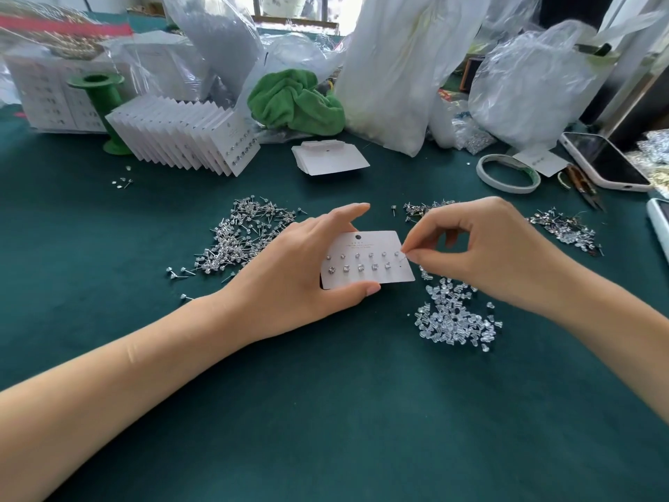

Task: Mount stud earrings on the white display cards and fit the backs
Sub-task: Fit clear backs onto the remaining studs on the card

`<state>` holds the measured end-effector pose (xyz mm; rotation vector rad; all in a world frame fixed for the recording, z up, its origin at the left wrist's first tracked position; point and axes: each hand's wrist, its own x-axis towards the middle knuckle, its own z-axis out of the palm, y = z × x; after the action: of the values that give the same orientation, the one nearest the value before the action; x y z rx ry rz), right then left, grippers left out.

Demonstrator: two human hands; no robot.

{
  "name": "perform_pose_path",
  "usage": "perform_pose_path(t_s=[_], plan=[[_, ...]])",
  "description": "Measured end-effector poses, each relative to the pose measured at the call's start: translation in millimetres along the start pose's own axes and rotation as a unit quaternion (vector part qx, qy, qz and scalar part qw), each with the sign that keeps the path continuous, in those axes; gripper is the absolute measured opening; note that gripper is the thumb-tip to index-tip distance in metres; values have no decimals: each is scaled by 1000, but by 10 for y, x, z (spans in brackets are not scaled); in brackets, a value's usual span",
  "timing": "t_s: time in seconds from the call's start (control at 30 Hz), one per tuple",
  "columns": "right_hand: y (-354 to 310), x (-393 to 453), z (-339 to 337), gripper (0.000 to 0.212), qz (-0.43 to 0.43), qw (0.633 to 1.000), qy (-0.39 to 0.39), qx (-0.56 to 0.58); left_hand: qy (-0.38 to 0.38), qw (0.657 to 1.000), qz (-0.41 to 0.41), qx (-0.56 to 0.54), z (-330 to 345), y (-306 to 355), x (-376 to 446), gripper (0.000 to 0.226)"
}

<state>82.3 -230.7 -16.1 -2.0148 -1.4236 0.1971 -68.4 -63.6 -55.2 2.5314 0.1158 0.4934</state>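
My left hand [304,262] grips a white display card [365,277] between thumb and fingers, just above the green cloth. Two rows of stud earrings sit in the card. My right hand [481,255] pinches a stud earring [406,256] at the card's right end, by the last hole of the lower row. A heap of loose studs [242,237] lies left of the card, smaller heaps [423,208] behind it and a third heap [564,228] to the right. Clear plastic backs [452,317] are piled under my right wrist.
A fanned row of filled cards [188,139] leans against a green spool [103,103] at back left. A stack of blank cards [329,157], a green cloth [297,103], plastic bags [398,67], a tape roll [506,173], snips [583,186] and a phone [604,161] stand behind.
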Motion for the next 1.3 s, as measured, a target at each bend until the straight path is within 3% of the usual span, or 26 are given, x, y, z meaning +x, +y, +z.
perform_pose_path(t_s=[0.63, 0.73, 0.83, 0.97, 1.13, 1.3], plan=[[-86, -45, 20, 13, -7, 1000, -9, -14, 13, 1000, -2, -21, 8, -10, -1, 79], [-74, -35, 33, 13, 24, 999, 16, 37, 22, 999, -9, -24, 1, -18, -1, 78], [-92, 3, -1, 11, 110, 983, 52, 138, 30, 999, -12, -28, -6, -22, -5, 78], [-177, -11, -44, 40, 222, 945, -18, 239, 46, 998, -9, -32, -15, -16, -11, 79], [-197, -22, -25, 27, 251, 947, -25, 198, 53, 998, -11, -41, -37, 3, -18, 76], [-194, -34, 27, 23, 255, 924, -56, 278, 51, 998, -10, -42, -38, 33, -27, 75]])
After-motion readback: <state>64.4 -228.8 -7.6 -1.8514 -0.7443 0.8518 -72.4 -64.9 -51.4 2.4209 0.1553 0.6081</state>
